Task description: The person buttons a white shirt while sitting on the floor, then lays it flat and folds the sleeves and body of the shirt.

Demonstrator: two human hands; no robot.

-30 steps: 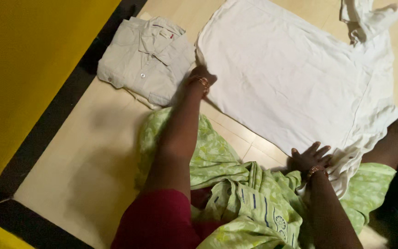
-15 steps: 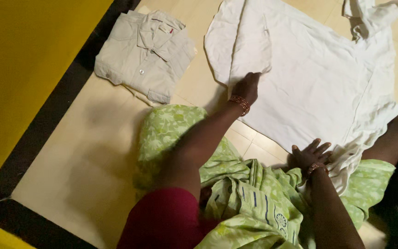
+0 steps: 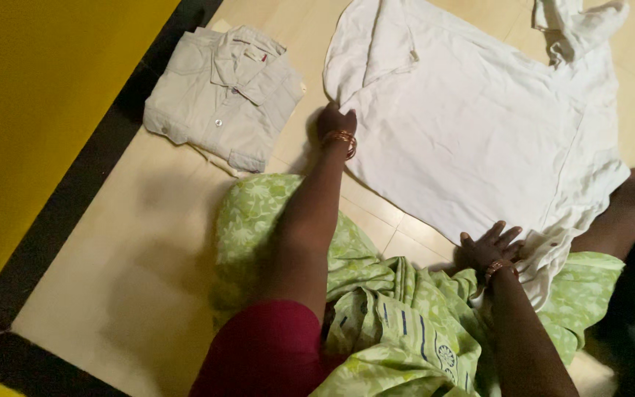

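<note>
A white shirt lies spread flat on the pale floor, with its left edge folded inward as a narrow flap. My left hand, bangles on the wrist, sits at the lower end of that fold, its fingers curled on the cloth's edge. At the shirt's lower hem my right hand rests flat with its fingers spread, pressing on the fabric. The shirt's right hem is bunched beside it.
A folded beige button shirt lies on the floor left of the white shirt. Green patterned cloth covers my lap. A yellow wall with a black base strip runs along the left.
My left hand carried the white shirt's left edge inward, making a folded flap, then drew back to the fold's lower corner. My right hand stayed on the hem.
</note>
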